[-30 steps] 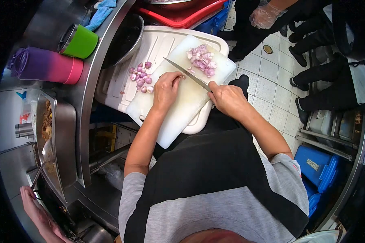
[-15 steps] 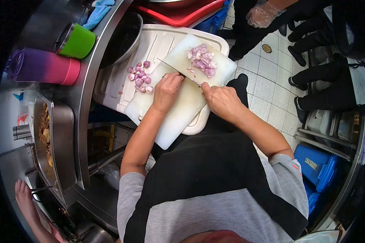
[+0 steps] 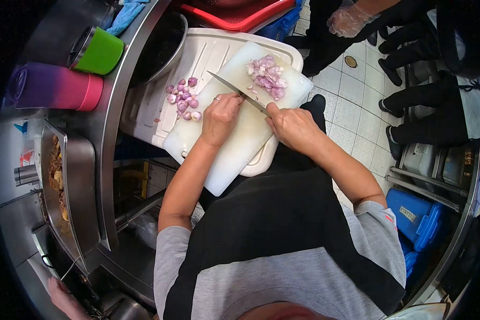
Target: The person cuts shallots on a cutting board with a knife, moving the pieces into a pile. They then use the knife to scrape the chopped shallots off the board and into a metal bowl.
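Note:
A knife point(image 3: 230, 86) is in my right hand point(image 3: 294, 127), which is closed round its handle. Its blade slants up and left across the white cutting board point(image 3: 226, 152). Against the near side of the blade, my left hand point(image 3: 220, 118) presses its curled fingers down on what looks like a shallot, mostly hidden under the fingertips. Beyond the blade lies a heap of sliced shallots point(image 3: 268, 77). Several whole peeled shallots point(image 3: 184, 100) sit left of my left hand, at the board's left edge and on the lid under it.
The board rests on a cream plastic lid point(image 3: 208, 45). A metal bowl point(image 3: 177, 50), a red basket point(image 3: 240, 21) and a steel counter point(image 3: 112, 138) with a green cup point(image 3: 100, 50) and a purple-pink tumbler point(image 3: 58, 87) stand around. Co-workers' legs and a gloved hand point(image 3: 348, 20) are at right.
The knife's blade has turned so that its broad face shows more, and its tip has shifted slightly up. My left hand barely moved. A co-worker's hand at lower left moved down and right.

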`<state>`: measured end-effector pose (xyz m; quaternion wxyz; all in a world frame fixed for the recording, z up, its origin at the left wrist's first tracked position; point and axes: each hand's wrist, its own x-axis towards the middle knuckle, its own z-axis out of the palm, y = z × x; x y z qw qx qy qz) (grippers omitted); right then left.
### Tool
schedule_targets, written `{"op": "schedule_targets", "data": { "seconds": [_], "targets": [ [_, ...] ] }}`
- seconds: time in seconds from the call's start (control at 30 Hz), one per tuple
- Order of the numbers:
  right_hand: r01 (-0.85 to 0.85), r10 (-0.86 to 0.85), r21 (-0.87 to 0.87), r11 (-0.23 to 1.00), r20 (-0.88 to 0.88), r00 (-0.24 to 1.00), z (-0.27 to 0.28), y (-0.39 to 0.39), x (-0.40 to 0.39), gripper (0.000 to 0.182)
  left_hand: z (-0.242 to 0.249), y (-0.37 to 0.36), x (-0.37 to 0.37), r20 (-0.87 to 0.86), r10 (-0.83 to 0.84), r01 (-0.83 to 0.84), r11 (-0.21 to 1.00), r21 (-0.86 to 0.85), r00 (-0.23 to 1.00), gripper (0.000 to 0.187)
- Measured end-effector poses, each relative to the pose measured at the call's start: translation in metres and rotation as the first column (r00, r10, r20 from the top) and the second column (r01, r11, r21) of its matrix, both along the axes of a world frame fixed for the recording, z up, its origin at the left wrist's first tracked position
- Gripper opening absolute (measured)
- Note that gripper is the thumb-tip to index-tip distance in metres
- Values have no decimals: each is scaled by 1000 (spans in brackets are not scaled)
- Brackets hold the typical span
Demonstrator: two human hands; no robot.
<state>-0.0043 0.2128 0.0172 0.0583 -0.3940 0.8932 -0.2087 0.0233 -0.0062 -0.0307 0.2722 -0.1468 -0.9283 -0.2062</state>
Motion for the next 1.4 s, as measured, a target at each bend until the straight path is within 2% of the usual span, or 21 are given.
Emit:
{"op": "schedule_targets", "data": {
  "seconds": [0.07,0.17,0.37,0.5,0.67,0.87,0.9,0.93,1.0,1.07,1.17,1.2,1.23,1.3,1.33,1.4],
  "targets": [
    [-40,39,-15,999,-38,998,3,3,-2,16,-1,-1,-1,4,4,-4,1000,-4,1000,11],
    [-27,26,38,999,7,1000,21,12,6,17,-5,-2,-1,-9,17,-17,1000,-15,1000,11],
    [3,-3,19,1000,33,999,-1,3,3,19,-2,-1,-2,-15,7,-7,1000,-9,1000,12],
    [-16,15,9,1000,19,1000,7,3,-5,20,-1,-1,-2,-11,2,-2,1000,-2,1000,12],
    [-33,22,90,995,123,992,25,17,-1,21,-1,0,-2,-16,10,-10,1000,-3,1000,12],
    [43,-40,-8,999,239,970,-11,-4,-23,25,-3,0,-3,-32,-10,10,1000,-1,999,10],
    [73,-52,-58,996,303,952,-12,-7,-28,26,-1,0,-3,-14,-4,4,1000,8,1000,11],
    [64,-42,-65,996,295,955,-11,-6,-31,26,2,-3,-2,-22,4,-4,1000,1,1000,11],
    [62,-63,10,998,278,959,-3,-1,-36,26,9,-11,-1,114,-16,-1,989,148,993,24],
    [102,-112,53,993,229,967,9,4,-29,25,13,-35,-6,141,105,-125,983,138,984,27],
    [135,-152,96,986,202,968,23,14,-13,26,20,-76,-23,180,308,-312,950,-10,934,24],
    [72,-91,97,993,203,975,22,17,-8,26,19,-86,-29,179,302,-305,952,-10,936,24],
    [10,-30,99,995,203,979,21,19,-2,25,17,-94,-35,207,311,-298,950,-92,928,24],
    [-3,-10,50,999,263,965,17,22,5,23,14,-103,-43,313,351,-298,932,-205,882,22],
    [-11,-4,47,999,311,950,17,23,6,23,14,-104,-45,311,342,-290,935,-203,887,22],
    [8,-22,49,999,282,959,7,29,0,23,18,-101,-49,286,361,-297,923,-244,888,21]
  ]
}}
